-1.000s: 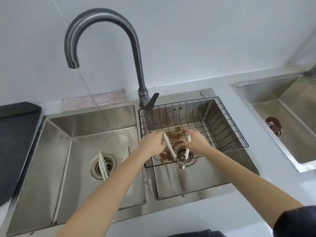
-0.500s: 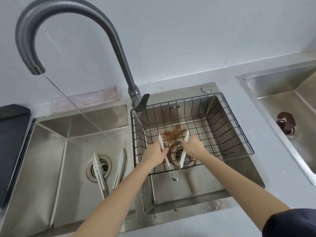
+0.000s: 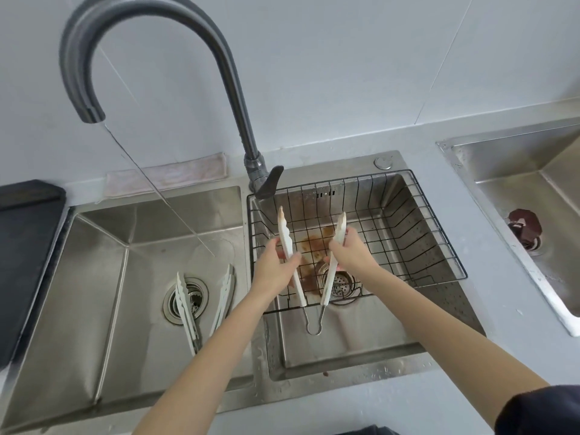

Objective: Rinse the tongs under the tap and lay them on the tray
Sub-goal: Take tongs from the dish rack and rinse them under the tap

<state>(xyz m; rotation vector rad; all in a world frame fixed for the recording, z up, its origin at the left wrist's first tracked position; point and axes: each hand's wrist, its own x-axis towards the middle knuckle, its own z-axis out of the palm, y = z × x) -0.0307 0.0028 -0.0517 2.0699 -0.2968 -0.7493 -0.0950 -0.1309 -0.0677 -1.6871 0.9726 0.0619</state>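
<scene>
I hold white tongs spread in a V above the wire basket in the right sink basin. My left hand grips the left arm of the tongs and my right hand grips the right arm. The tips point away from me and carry brown stains. Their metal hinge loop hangs toward me. A second pair of white tongs lies in the left basin over the drain. The grey tap arches over the left basin, and a thin stream of water runs from its spout. A dark tray sits at far left.
Brown residue stains the right basin floor under the basket. A pinkish cloth lies behind the left basin. The tap lever stands between the basins. Another sink with a dark stopper is at the right.
Both hands have lifted the tongs up out of the basket, so their tips now stand higher and wider apart. The view has shifted slightly.
</scene>
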